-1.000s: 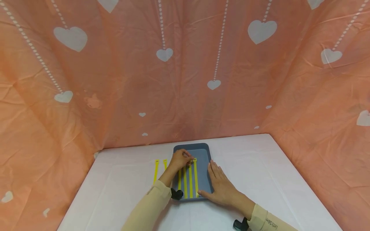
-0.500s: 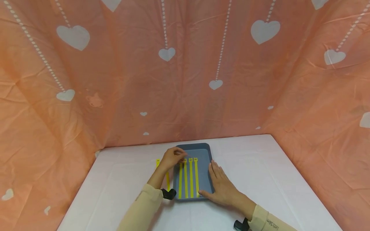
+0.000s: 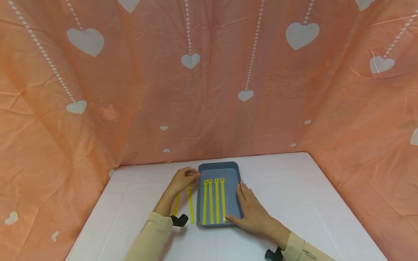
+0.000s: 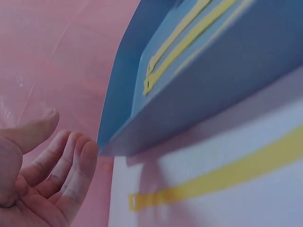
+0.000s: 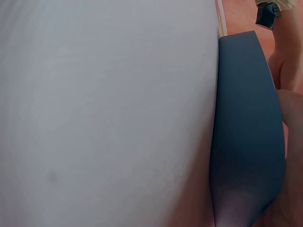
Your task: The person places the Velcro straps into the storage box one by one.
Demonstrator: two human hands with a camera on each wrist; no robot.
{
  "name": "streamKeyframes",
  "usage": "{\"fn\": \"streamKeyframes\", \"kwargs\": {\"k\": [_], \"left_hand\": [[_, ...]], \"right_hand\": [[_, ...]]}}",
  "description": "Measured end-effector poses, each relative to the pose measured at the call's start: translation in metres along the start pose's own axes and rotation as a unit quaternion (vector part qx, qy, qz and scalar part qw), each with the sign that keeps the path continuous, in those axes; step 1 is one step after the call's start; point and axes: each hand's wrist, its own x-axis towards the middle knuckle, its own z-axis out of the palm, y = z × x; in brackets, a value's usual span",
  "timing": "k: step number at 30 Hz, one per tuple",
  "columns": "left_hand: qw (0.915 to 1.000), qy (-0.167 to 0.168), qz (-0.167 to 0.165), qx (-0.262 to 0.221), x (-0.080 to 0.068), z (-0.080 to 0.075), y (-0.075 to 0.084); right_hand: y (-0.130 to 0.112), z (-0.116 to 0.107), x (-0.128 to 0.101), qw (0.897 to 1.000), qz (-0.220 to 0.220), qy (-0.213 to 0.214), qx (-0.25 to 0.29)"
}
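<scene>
Several yellow cable ties (image 3: 217,201) with slotted heads lie side by side in a blue-grey tray (image 3: 219,165), the two leftmost heads close together. Over the table, by the tray's upper left edge, is my left hand (image 3: 181,180). The left wrist view shows that hand (image 4: 57,175) with loosely bent fingers and nothing between thumb and fingertips. Below it, two more cable ties lie on the table: one (image 3: 191,208) near the tray's left side, another (image 3: 176,206) farther left, partly hidden by the hand and wrist. My right hand (image 3: 253,212) rests against the tray's right rim, fingers extended.
A white-covered table (image 3: 294,188) carries the tray. Behind and on both sides hangs a pink-orange curtain (image 3: 209,108) with white hearts. Each wrist wears a black device, such as the one (image 3: 180,220) on the left.
My left hand has moved left from above the ties in the tray to outside its left rim, uncovering the tie heads. The right hand stays at the right rim.
</scene>
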Motion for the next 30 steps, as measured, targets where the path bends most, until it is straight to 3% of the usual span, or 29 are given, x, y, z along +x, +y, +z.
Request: {"fn": "streamKeyframes", "kwargs": {"k": [21, 30], "left_hand": [[0.9991, 0.031, 0.0, 0.03, -0.008, -0.039, -0.025], [0.9979, 0.041, -0.025, 0.043, -0.007, -0.049, -0.037]], "right_hand": [[0.002, 0.002, 0.002, 1.0, -0.003, -0.005, 0.002], [0.001, 0.001, 0.002, 1.0, 0.001, -0.009, 0.005]]}}
